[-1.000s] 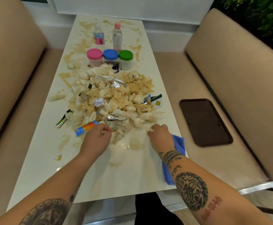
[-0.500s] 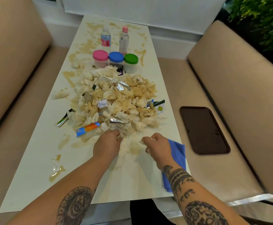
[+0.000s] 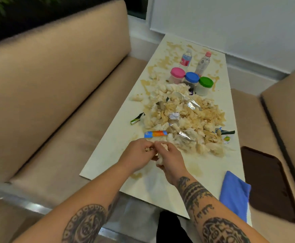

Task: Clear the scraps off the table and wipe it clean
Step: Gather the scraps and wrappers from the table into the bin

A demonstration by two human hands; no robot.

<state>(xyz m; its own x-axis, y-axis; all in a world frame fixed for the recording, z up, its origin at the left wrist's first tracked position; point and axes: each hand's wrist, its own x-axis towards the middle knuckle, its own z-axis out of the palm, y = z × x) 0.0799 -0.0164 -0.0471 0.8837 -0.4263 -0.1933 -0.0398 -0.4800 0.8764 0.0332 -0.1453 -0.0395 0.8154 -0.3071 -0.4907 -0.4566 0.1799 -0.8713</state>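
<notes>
Spreading across the middle of the tabletop (image 3: pixel 108 155), the heap of soggy paper scraps (image 3: pixel 183 120) is the biggest worry: it is loose and wet, so any sweep toward the near edge could push clumps onto the bench seat (image 3: pixel 69 146) at the left or smear the brown stains wider. Beyond the heap stand three lidded jars (image 3: pixel 192 79) and two bottles (image 3: pixel 194 60), close enough that a careless rake might topple them. The blue cloth (image 3: pixel 234 195) hangs partly over the near right corner and could slide off if bumped. A dark tray (image 3: pixel 269 185) lies on the right seat, well apart from the scraps. Nearest, the left hand (image 3: pixel 136 155) and right hand (image 3: pixel 169 158) meet just before the heap, fingers curled round a small wad of scraps (image 3: pixel 160 155) held between them; pinched so lightly, bits could drop while being carried away.
</notes>
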